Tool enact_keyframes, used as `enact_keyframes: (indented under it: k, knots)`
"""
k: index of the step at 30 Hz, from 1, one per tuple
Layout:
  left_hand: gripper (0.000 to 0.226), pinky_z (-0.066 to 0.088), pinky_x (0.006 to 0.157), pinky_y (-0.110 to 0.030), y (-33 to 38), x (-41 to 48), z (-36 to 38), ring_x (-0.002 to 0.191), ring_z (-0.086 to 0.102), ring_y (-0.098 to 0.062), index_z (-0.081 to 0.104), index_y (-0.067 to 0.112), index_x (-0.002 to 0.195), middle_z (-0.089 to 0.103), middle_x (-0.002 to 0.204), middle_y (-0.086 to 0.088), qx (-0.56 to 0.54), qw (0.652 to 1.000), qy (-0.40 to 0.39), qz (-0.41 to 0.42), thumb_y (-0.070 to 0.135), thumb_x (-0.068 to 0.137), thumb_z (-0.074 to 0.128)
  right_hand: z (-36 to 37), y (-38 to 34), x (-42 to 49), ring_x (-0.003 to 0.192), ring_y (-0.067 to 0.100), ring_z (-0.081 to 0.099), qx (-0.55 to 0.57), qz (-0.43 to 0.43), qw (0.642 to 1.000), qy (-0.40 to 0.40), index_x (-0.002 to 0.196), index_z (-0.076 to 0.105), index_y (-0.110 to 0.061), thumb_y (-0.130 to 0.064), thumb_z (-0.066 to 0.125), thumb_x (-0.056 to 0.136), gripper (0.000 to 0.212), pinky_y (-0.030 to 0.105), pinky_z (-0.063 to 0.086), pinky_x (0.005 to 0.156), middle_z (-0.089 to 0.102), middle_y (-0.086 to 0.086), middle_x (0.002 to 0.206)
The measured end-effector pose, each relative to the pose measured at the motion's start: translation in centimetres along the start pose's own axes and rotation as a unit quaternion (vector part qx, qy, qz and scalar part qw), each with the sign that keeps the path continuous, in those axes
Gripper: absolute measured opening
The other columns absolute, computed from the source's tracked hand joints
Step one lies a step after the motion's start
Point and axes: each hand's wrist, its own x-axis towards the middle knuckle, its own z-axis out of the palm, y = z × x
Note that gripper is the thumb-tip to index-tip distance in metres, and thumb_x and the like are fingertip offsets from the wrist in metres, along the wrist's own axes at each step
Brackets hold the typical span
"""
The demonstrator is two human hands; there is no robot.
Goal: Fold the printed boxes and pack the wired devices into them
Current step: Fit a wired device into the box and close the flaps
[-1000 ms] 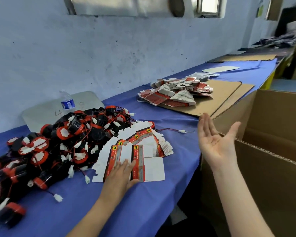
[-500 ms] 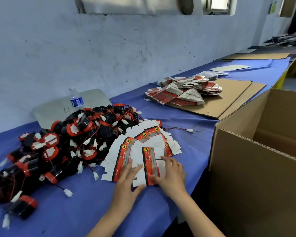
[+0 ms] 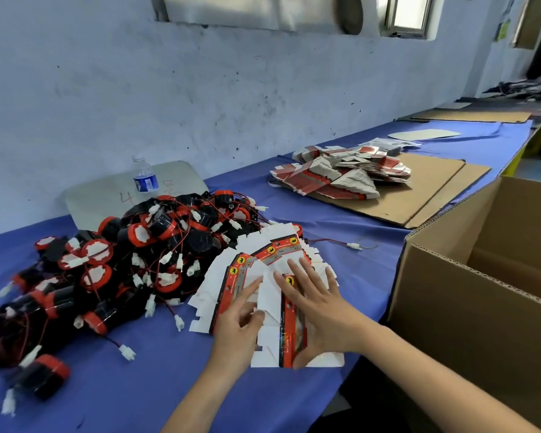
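A fan of flat printed boxes [image 3: 277,248], white with red and black bands, lies on the blue table [image 3: 122,398] in front of me. My right hand [image 3: 320,310] presses flat on the top box [image 3: 289,334], fingers spread and straight, thumb at its near edge. My left hand [image 3: 236,328] rests on the fan just to the left, its fingertips touching a white flap. To the left sits a big heap of black-and-red wired devices [image 3: 132,260] with white plugs.
A large open cardboard carton [image 3: 469,310] stands at my right, beside the table edge. A second pile of flat boxes [image 3: 341,179] lies on cardboard sheets [image 3: 425,198] further back. A water bottle [image 3: 144,179] and a grey board [image 3: 107,198] are by the wall.
My right hand came down from the air near the carton onto the fan of boxes and now lies flat on the top one. My left hand stayed on the fan.
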Motion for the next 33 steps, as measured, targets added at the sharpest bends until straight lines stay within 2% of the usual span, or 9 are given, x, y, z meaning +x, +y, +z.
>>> enact_keyframes:
  k: [4, 8, 12, 16, 21, 23, 25, 29, 33]
  knots:
    - [0.057, 0.046, 0.048, -0.019, 0.9, -0.3, -0.3, 0.055, 0.041, 0.001, 0.057, 0.052, 0.123, 0.048, 0.059, 0.019, -0.001, 1.000, 0.014, 0.017, 0.003, 0.097, 0.048, -0.2, -0.8, -0.2, 0.140, 0.023, -0.031, -0.003, -0.032, 0.999, 0.015, 0.141, -0.033, -0.044, -0.086, 0.064, 0.051, 0.138, 0.052, -0.017, 0.109, -0.047, -0.006, 0.147]
    - [0.058, 0.050, 0.048, -0.024, 0.9, -0.7, -0.6, 0.061, 0.052, -0.004, 0.062, 0.053, 0.117, 0.062, 0.084, 0.006, 0.010, 1.000, 0.019, -0.006, 0.001, 0.095, 0.050, 0.7, -1.9, -0.6, 0.142, 0.022, -0.029, 0.032, -0.016, 0.999, -0.020, 0.139, -0.032, -0.049, -0.079, 0.069, 0.054, 0.136, 0.053, -0.012, 0.111, -0.040, 0.000, 0.152]
    - [0.052, 0.053, 0.058, -0.026, 0.6, -0.7, -1.5, 0.074, 0.062, -0.009, 0.065, 0.038, 0.120, 0.068, 0.093, 0.003, -0.003, 0.999, 0.038, -0.025, -0.004, 0.097, 0.045, 0.5, -2.5, -0.8, 0.144, 0.020, 0.020, 0.049, -0.035, 0.997, 0.043, 0.142, -0.023, -0.052, -0.059, 0.068, 0.064, 0.120, 0.038, 0.019, 0.117, 0.019, 0.005, 0.158]
    - [0.050, 0.051, 0.085, -0.031, 0.2, -0.7, -2.4, 0.094, 0.062, -0.008, 0.041, 0.039, 0.139, 0.064, 0.114, 0.002, -0.057, 0.996, 0.060, -0.022, 0.015, 0.097, 0.054, -0.4, -2.7, -0.7, 0.095, 0.011, 0.066, 0.249, 0.006, 0.956, 0.152, 0.139, 0.012, -0.066, -0.026, 0.069, 0.078, 0.093, 0.024, 0.052, 0.085, 0.067, -0.018, 0.112]
    - [0.111, 0.049, 0.090, -0.022, 0.9, -2.9, -1.6, 0.113, 0.061, -0.006, 0.005, 0.065, 0.138, 0.059, 0.131, 0.004, -0.152, 0.984, 0.041, 0.082, 0.045, 0.065, 0.085, -0.3, -4.2, -0.3, 0.100, 0.000, 0.066, 0.478, 0.057, 0.849, 0.218, 0.111, 0.065, -0.036, -0.008, 0.077, 0.079, 0.044, 0.014, 0.048, 0.083, 0.072, -0.018, 0.104]
    - [0.117, 0.047, 0.096, -0.025, 1.3, -3.5, -1.5, 0.124, 0.053, -0.005, -0.001, 0.076, 0.131, 0.041, 0.146, 0.018, -0.142, 0.978, 0.070, 0.133, 0.064, 0.051, 0.085, 0.2, -5.4, -0.3, 0.091, 0.004, 0.069, 0.565, 0.071, 0.797, 0.202, 0.102, 0.066, -0.022, -0.008, 0.079, 0.076, 0.032, 0.018, 0.050, 0.078, 0.075, -0.009, 0.097]
    - [0.115, 0.047, 0.098, -0.024, 1.3, -3.5, -1.5, 0.132, 0.045, -0.002, -0.002, 0.073, 0.134, 0.025, 0.152, 0.028, -0.102, 0.974, 0.086, 0.183, 0.067, 0.055, 0.081, 0.4, -6.6, -0.3, 0.097, 0.005, 0.068, 0.617, 0.062, 0.765, 0.172, 0.114, 0.058, -0.015, -0.017, 0.082, 0.073, 0.048, 0.017, 0.051, 0.079, 0.074, -0.006, 0.105]
    - [0.097, 0.034, 0.112, -0.031, 0.1, -3.6, -1.6, 0.147, 0.018, -0.011, 0.012, 0.051, 0.148, 0.012, 0.159, 0.018, -0.004, 0.965, 0.066, 0.252, 0.068, 0.072, 0.069, 0.8, -8.2, -0.3, 0.129, -0.007, 0.041, 0.594, 0.016, 0.794, 0.130, 0.145, 0.021, -0.044, -0.031, 0.070, 0.072, 0.089, 0.005, 0.036, 0.095, 0.041, -0.032, 0.138]
    - [0.088, 0.036, 0.111, -0.030, -0.4, -4.0, -1.9, 0.148, 0.015, -0.014, 0.008, 0.038, 0.154, 0.007, 0.162, 0.011, -0.005, 0.961, 0.059, 0.269, 0.065, 0.085, 0.057, 1.2, -8.8, -0.2, 0.125, -0.004, 0.043, 0.578, 0.029, 0.802, 0.151, 0.137, 0.024, -0.063, -0.046, 0.077, 0.069, 0.087, 0.009, 0.039, 0.094, 0.039, -0.036, 0.135]
